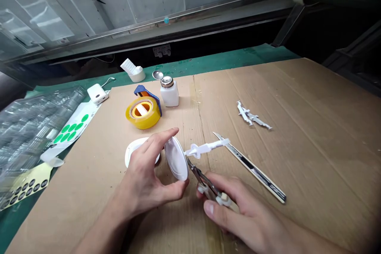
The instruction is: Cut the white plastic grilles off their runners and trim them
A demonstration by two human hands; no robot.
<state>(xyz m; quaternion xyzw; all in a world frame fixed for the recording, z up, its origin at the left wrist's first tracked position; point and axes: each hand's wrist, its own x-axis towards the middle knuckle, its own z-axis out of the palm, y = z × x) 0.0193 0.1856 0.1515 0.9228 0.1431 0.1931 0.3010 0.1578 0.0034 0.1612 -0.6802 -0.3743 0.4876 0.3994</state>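
Cardboard-covered counter (297, 99), above its nearer edge: your left hand (143, 178) pinches the white disc (176, 159) by its rim, your right hand (238, 210) grips nippers (198, 172); best set tips flush where stem (208, 148) meets disc.

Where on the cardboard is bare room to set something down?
Bare brown cardboard stretches right of the black-and-white utility knife and thin white plastic scraps. Another patch lies between the white sheet with green dots and the round yellow tape roll. It is crowded around the left hand and right hand.
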